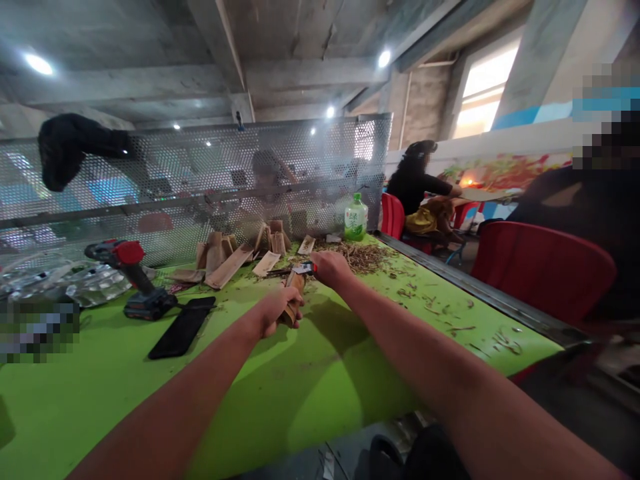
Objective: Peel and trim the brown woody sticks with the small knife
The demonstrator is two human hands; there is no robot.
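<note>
My left hand [281,310] is wrapped round a curved, split piece of bamboo [296,285], its far end pointing away from me. In my right hand [331,268] is a utility knife [304,268], its blade lying at the far end of that bamboo. My right fingers are closed and hide most of the handle. Past both hands, more split bamboo pieces [230,265] lie and stand in a loose group. A heap of brown shavings [365,257] spreads beside and beyond my right hand.
On the green table [310,380] lie a cordless drill [135,277] and a black phone-like slab [183,327] to the left. A green-labelled bottle [355,219] stands by the perforated metal screen [200,193]. Two people sit at right, near red chairs [540,267].
</note>
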